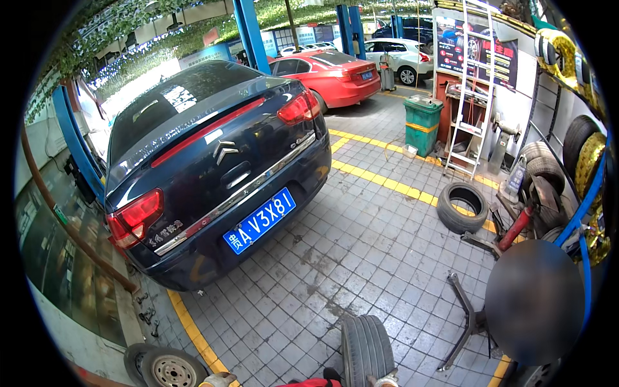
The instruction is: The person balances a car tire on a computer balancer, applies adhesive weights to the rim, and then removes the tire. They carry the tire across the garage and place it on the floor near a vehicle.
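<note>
A black tyre (367,348) stands upright on its tread at the lower edge, its grooves facing me. My right hand (385,379), in a soiled pale glove, grips the tyre's near right side; the frame edge cuts off most of it. Farther left, my left hand (219,380) shows only as a small yellowish gloved part, its fingers too cut off to read. It is nearest to a wheel with a steel rim (173,371) lying beside another tyre. Between my hands a bit of red clothing (313,382) shows.
A dark sedan (219,168) stands ahead on the left, beside a blue lift post (78,142). On the right are a loose tyre (463,222), a metal stand leg (463,297), a red cylinder (516,229), a ladder (474,97) and a green bin (422,126). A blurred patch hides the lower right.
</note>
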{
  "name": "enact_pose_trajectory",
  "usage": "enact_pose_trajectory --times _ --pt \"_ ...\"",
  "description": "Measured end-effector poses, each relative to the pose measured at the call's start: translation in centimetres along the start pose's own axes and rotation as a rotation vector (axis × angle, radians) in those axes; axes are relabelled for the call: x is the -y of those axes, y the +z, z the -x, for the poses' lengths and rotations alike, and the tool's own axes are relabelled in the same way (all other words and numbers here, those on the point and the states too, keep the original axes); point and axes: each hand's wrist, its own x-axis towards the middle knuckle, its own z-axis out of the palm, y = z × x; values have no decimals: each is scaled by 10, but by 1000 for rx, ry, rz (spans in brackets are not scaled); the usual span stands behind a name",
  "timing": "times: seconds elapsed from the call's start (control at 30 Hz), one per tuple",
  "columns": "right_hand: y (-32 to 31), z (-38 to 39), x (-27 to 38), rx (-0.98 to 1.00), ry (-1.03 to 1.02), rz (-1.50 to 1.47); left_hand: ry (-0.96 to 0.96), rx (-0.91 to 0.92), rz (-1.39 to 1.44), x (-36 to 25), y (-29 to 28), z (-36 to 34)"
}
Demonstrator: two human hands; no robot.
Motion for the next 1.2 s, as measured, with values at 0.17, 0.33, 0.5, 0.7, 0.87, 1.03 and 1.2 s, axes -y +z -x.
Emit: enact_pose_trajectory --times 0.17,0.33,0.5,0.7,0.87,1.03,1.2 --pt "-8 -13 -9 9 9 -12 47 -34 7 -10 1 -12" --pt "-41 -35 23 6 12 -82 134 -23 -140 -30 -14 -37" --pt "-79 -43 82 -106 49 -183 140 33 -321 -43 -34 -87" --pt "-107 -53 106 -156 -26 -326 173 102 -432 -124 -97 -163" --pt "-28 -124 55 -50 214 -273 335 97 -473 -231 -162 -237" --pt "-20 -130 139 -140 356 -402 414 29 -547 -291 -225 -267" --pt "-63 -130 206 -286 414 -504 525 92 -642 -398 -246 -290"
